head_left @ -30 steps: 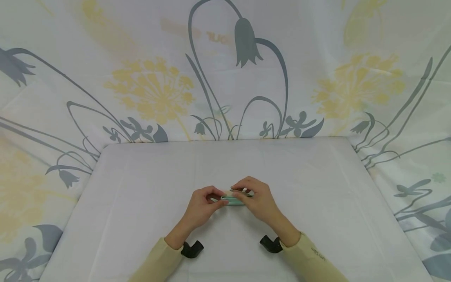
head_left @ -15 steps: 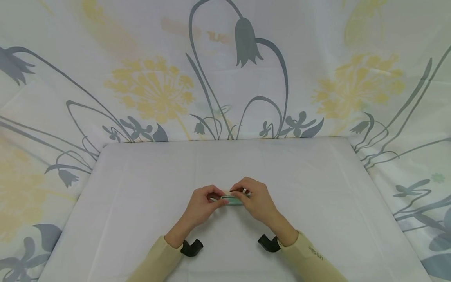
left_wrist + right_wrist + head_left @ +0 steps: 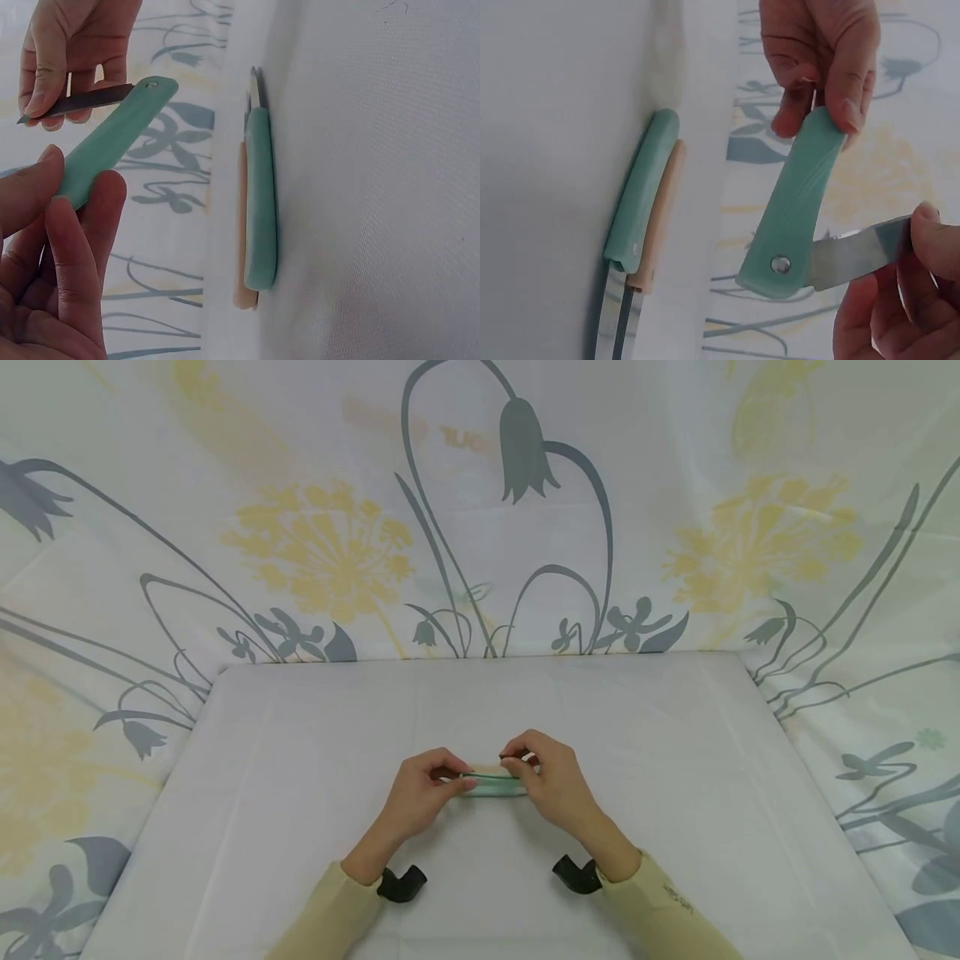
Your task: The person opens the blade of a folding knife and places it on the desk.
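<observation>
A folding knife with a mint-green handle (image 3: 112, 142) is held up between both hands, its blade (image 3: 859, 251) swung partly out from the rivet. My left hand (image 3: 422, 789) pinches the end of the handle between thumb and fingers. With thumb and fingers, my right hand (image 3: 555, 781) grips the blade near its tip. Below them on the white table lie a second green-handled knife (image 3: 261, 202) and, right beside it, a beige-handled knife (image 3: 660, 217), both with blades out. In the head view the hands partly cover these knives.
The white tabletop (image 3: 315, 718) stretches around the hands. Flower-printed cloth (image 3: 480, 527) rises behind its far edge and at both sides. A black wrist mount (image 3: 402, 884) sits at the left cuff, another black mount (image 3: 576, 874) at the right cuff.
My left hand has shifted slightly left and up, and the hands stand a little farther apart. More green shows between them; the knife stays in both hands.
</observation>
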`<state>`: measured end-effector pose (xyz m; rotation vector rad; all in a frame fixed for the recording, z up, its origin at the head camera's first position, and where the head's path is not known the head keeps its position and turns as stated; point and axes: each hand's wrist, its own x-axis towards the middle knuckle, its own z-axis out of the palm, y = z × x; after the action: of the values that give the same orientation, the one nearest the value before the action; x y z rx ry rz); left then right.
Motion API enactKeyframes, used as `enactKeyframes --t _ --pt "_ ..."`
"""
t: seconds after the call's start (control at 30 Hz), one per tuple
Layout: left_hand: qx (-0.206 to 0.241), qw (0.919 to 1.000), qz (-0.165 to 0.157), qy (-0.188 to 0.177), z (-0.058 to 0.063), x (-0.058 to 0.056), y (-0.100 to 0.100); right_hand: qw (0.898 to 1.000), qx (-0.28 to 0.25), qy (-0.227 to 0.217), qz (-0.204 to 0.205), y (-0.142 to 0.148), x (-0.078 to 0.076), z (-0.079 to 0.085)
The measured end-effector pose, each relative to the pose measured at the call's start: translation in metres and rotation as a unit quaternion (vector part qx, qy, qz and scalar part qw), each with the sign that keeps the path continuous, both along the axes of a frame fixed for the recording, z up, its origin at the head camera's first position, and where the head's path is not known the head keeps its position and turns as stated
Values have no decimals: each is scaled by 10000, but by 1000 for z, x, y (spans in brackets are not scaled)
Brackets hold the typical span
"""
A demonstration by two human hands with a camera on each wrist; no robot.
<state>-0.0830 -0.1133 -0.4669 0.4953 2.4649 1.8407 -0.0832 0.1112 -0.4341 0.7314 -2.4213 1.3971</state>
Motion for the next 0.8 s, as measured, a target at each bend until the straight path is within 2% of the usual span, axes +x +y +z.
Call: enactKeyframes --t 0.13,0.23,0.43,0.67,0.8 --pt "44 9999 68 -78 1 0 -5 9995 -65 -217 -215 5 -1 3" --pt "117 9998 79 -103 3 0 -8 9984 -300 -345 -318 10 -2 3" --pt "339 9992 78 -211 5 -1 -11 9927 -1035 -598 -143 18 -5 -2" --pt "612 9976 128 -307 8 1 -12 9789 -1769 -1000 -225 24 -6 -9" --pt "768 9962 177 -384 8 0 -12 9661 -2226 -1295 -186 27 -5 -10"
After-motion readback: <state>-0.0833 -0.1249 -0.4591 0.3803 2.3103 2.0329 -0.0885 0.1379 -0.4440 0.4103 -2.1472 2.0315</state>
